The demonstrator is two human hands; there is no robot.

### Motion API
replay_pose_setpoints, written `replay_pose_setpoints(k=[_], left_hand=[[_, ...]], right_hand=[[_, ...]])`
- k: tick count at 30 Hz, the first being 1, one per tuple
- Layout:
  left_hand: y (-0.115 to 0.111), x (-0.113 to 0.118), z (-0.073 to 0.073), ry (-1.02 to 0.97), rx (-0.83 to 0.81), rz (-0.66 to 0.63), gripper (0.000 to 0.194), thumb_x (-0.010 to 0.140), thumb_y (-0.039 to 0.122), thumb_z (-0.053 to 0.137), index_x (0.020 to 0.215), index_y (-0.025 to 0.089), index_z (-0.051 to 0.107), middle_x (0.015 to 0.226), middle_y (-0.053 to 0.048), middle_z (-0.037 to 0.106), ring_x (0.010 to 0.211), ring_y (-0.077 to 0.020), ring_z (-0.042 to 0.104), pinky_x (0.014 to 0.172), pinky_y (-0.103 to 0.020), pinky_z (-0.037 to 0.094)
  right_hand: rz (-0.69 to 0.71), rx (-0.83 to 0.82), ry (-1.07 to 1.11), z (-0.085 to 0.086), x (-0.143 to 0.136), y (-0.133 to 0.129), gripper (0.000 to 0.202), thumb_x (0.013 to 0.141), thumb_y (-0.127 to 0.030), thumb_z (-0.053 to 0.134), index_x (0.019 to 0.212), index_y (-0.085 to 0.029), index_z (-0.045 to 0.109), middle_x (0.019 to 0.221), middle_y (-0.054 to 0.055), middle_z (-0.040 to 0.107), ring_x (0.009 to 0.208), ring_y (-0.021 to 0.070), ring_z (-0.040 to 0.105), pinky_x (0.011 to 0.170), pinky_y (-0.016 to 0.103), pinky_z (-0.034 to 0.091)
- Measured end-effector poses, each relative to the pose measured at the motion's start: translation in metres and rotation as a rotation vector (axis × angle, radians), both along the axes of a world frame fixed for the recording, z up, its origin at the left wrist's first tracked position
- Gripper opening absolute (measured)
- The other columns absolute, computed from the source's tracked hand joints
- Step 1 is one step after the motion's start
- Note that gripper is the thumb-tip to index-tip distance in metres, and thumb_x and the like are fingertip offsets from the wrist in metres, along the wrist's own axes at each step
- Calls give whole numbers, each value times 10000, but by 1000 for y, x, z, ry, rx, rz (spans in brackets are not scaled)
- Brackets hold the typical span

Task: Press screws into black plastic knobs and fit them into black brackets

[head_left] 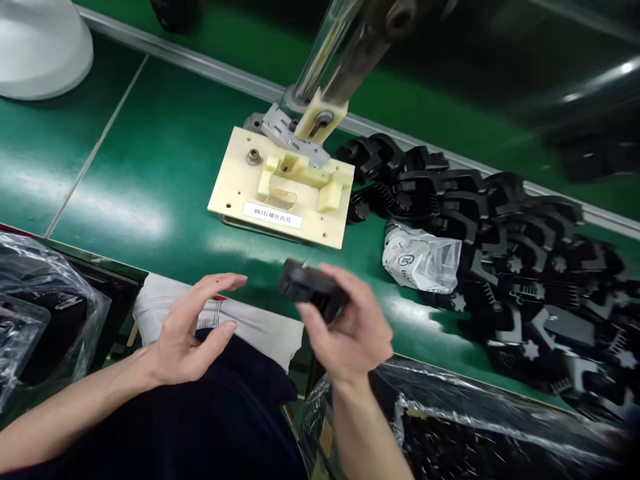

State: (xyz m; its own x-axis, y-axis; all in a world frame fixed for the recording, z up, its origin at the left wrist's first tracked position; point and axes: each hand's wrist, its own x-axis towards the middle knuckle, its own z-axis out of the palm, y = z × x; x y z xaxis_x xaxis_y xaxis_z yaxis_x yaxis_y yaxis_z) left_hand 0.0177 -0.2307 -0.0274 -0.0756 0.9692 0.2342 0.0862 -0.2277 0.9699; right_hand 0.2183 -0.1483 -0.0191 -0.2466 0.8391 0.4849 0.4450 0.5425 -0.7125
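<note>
Black plastic part [313,288] pinched in right hand [350,333] by its edges; looks light, stiff, easy to grip. Left hand [187,333] open, empty.

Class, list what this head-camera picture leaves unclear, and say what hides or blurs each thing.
- Black part in the right hand: its shape, smeared by motion and covered by fingers.
- Label on the cream fixture: print too small.
- White object: cut by the top-left edge.
- Lower bins' contents: veiled by plastic wrap.
</note>
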Motion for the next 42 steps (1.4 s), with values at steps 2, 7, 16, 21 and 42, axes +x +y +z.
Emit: replay_pose_setpoints(k=[2, 7, 16, 21, 42], left_hand=[[4, -4, -2, 15, -8, 60, 523, 856, 70, 548, 1348, 228, 472, 1180, -107, 634, 1122, -245, 597, 995, -442, 486], [-1, -11, -14, 66, -114, 165, 406, 887, 120, 534, 1278, 228, 523, 1069, -74, 678, 1017, -193, 650, 926, -350, 530], [-17, -26, -30, 150, -248, 307, 324, 910, 240, 522, 1233, 215, 538, 1046, -74, 697, 972, -192, 681, 858, -319, 565], [-9, -54, -38, 364, -109, 339, 305, 865, 220, 578, 1169, 212, 584, 1034, -67, 694, 988, -209, 669, 890, -358, 544], [97, 4, -8, 775, 526, 112, 461, 842, 48, 505, 1275, 207, 500, 1148, -121, 643, 1123, -242, 603, 941, -434, 520]], right_hand=[[-38, 177, -109, 11, 1, 37, 497, 777, -258, 725, 1240, -242, 543, 1116, 101, 647, 1016, 269, 616, 873, 449, 529], [-60, 257, -352, 18, -15, 112, 406, 840, -432, 635, 1147, -169, 605, 1095, 112, 658, 1000, 263, 617, 882, 422, 513], [24, 282, -419, -5, -39, 128, 376, 924, -405, 506, 1184, -151, 603, 1153, 136, 630, 1108, 282, 553, 952, 461, 448], [-208, 309, -297, -6, 9, 88, 255, 904, -310, 525, 1094, -178, 633, 1163, 126, 629, 1098, 257, 584, 931, 436, 490], [-497, -420, -610, -7, 141, 128, 41, 630, -194, 562, 598, -215, 579, 590, 23, 609, 577, 202, 586, 523, 283, 393]])
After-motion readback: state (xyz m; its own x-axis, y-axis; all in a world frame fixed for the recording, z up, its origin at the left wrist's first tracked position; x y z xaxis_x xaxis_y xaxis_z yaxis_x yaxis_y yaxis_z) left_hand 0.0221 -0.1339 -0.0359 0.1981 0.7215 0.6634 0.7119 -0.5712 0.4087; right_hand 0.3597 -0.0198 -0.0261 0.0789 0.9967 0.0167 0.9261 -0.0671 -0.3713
